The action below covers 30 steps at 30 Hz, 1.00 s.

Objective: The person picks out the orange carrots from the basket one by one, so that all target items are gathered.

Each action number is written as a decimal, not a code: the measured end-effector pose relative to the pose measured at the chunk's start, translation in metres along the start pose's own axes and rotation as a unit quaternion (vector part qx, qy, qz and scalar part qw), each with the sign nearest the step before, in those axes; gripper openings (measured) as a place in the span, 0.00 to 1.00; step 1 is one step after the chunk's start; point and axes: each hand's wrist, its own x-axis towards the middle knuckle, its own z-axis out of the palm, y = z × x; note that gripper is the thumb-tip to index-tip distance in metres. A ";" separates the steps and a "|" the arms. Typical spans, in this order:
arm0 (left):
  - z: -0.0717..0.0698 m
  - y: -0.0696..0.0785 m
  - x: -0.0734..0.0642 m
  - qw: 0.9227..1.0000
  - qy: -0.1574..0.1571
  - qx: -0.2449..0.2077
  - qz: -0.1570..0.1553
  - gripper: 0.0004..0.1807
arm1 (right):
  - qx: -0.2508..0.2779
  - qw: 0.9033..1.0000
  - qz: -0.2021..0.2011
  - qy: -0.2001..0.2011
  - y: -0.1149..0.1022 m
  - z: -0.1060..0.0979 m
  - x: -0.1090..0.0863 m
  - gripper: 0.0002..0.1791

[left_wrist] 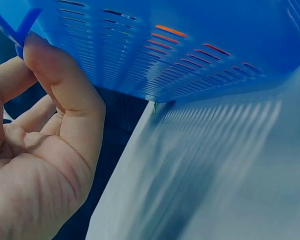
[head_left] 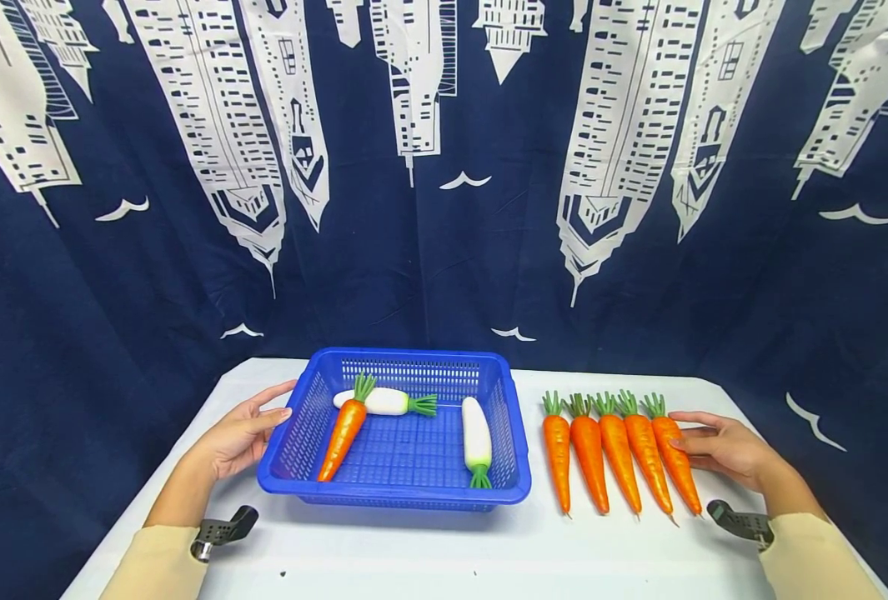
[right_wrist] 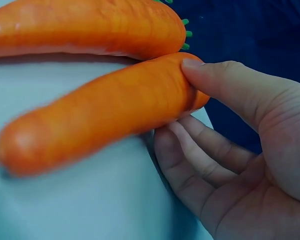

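My left hand (head_left: pixel 243 435) pinches the left rim of a blue plastic basket (head_left: pixel 394 493), thumb on the near side; in the left wrist view the thumb (left_wrist: pixel 60 75) presses against the rim. Inside the basket, one carrot (head_left: pixel 344 433) leans over a white radish (head_left: pixel 387 402), and a second white radish (head_left: pixel 477 433) lies at the right. To the right, several carrots form a row, tops pointing away. At its right end, my right hand (head_left: pixel 724 450) pinches the outermost carrot (head_left: pixel 676 463) near its green top; the right wrist view shows the thumb on the carrot (right_wrist: pixel 105 107), fingers beneath its side.
Basket and carrots are on a white table (head_left: pixel 383 558). A dark blue curtain (head_left: pixel 413 275) with white building prints hangs behind it. Next to the pinched carrot lies another carrot (head_left: pixel 648 454). Black wrist cameras (head_left: pixel 226 529) sit on both wrists.
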 end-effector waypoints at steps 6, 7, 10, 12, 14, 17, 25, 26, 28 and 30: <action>0.000 0.001 0.000 1.000 0.000 0.001 -0.001 0.38 | -0.009 1.000 0.002 0.005 0.002 0.000 0.000 0.43; 0.000 0.001 0.000 1.000 -0.001 0.001 0.000 0.38 | -0.012 1.000 0.002 0.006 0.003 0.000 -0.001 0.43; 0.000 0.000 0.000 1.000 0.000 0.002 0.000 0.38 | -0.016 1.000 -0.002 0.010 0.004 0.001 -0.001 0.44; 0.000 0.000 0.000 1.000 0.001 0.001 0.000 0.38 | -0.017 1.000 -0.010 0.016 0.004 0.003 -0.001 0.44; 0.000 0.000 0.000 1.000 0.001 0.003 -0.001 0.38 | -0.022 0.999 -0.020 0.028 0.003 0.005 -0.002 0.44; 0.000 0.001 0.000 1.000 0.003 0.005 -0.001 0.38 | -0.042 0.997 -0.036 0.052 0.000 0.009 -0.003 0.44; -0.001 0.000 0.001 1.000 0.007 0.007 -0.001 0.38 | -0.129 0.984 -0.055 0.114 -0.007 0.017 -0.006 0.42; -0.001 0.000 0.001 1.000 0.006 0.008 -0.001 0.38 | -0.138 0.981 -0.058 0.122 -0.007 0.018 -0.007 0.41; -0.002 0.000 0.001 1.000 0.005 0.009 -0.001 0.39 | -0.152 0.977 -0.059 0.136 -0.007 0.020 -0.007 0.41; -0.002 0.000 0.001 1.000 0.005 0.011 -0.002 0.39 | -0.166 0.973 -0.059 0.147 -0.007 0.022 -0.008 0.41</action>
